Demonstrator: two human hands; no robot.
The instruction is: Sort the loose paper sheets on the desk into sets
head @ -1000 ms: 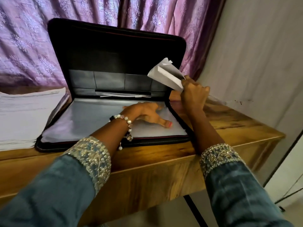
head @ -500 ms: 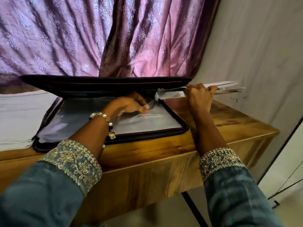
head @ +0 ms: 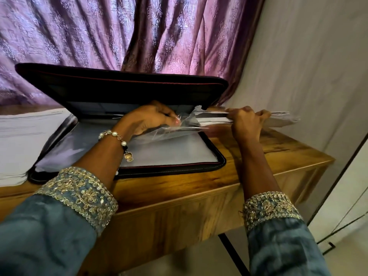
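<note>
Fingers (head: 249, 114) of the right hand (head: 246, 124) curled around a bundle of paper sheets (head: 278, 118), held level at the open edge of a clear plastic sleeve (head: 179, 130). Left hand (head: 147, 119) pinched that sleeve, lifting it inside the half-open black zip folder (head: 119, 88) on the table (head: 258, 152).

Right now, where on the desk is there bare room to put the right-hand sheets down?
Bare wood shows on the desk right of the folder, out to the wall-side corner, and in a strip along the front edge below the folder's zipper. The left end is crowded: the paper stack butts against the folder. The left hand pinches a clear sleeve; the right hand grips the folded sheets.
</note>
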